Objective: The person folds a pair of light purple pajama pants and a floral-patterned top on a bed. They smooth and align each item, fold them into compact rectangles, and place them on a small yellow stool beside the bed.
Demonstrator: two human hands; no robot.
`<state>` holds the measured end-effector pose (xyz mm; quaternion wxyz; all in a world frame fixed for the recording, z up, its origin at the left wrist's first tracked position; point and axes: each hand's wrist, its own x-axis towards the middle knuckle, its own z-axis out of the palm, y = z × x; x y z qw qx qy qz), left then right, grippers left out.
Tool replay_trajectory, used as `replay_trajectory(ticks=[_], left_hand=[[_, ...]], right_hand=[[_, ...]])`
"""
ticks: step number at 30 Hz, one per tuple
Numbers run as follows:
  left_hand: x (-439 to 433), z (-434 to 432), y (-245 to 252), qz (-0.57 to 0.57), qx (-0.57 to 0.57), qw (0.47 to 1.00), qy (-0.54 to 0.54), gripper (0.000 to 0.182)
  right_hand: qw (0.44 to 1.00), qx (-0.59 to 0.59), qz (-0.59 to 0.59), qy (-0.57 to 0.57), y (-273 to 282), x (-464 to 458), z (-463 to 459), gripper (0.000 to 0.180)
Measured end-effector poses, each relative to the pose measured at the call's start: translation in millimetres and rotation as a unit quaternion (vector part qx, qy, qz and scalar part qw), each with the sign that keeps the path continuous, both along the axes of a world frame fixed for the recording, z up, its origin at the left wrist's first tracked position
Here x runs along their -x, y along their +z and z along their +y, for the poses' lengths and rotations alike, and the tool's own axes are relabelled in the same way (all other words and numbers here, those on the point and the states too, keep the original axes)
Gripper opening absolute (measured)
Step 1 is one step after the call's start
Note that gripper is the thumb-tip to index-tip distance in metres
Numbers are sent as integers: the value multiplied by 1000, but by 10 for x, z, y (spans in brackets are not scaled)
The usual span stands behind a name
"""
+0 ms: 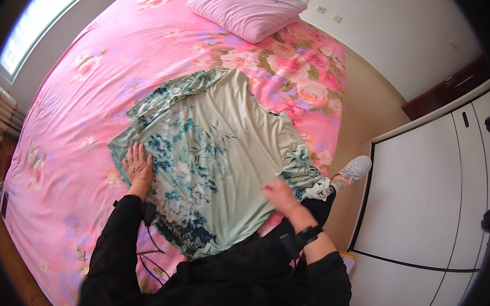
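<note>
A pale green top with teal and white floral print (211, 151) lies spread on a pink floral bedsheet (74, 130). My left hand (139, 167) rests flat on the garment's left edge, fingers apart, holding nothing. Over the garment's right side is my right hand (280, 196), blurred, its fingers curled; whether cloth is pinched in them I cannot tell. Just beyond it, the right sleeve (305, 169) lies bunched beside my leg. The other sleeve (160, 99) stretches along the upper left of the garment.
A pink pillow (247, 10) lies at the head of the bed. On the right stands a white cabinet (410, 197) with dark edging. My foot in a white shoe (357, 167) is between bed and cabinet. A dark cord (152, 254) hangs near my left forearm.
</note>
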<state>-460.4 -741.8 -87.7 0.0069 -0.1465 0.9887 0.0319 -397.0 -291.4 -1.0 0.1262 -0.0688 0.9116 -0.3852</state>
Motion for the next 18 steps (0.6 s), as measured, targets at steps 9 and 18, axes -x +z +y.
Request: replay_trajectory(ticks=[9, 18], left_hand=[[6, 104, -43, 41, 52, 998, 5, 58], [8, 102, -72, 40, 69, 997, 6, 60]], right_hand=[[915, -275, 104, -276, -337, 1077, 825, 20], [911, -273, 271, -148, -715, 1255, 1060, 20]])
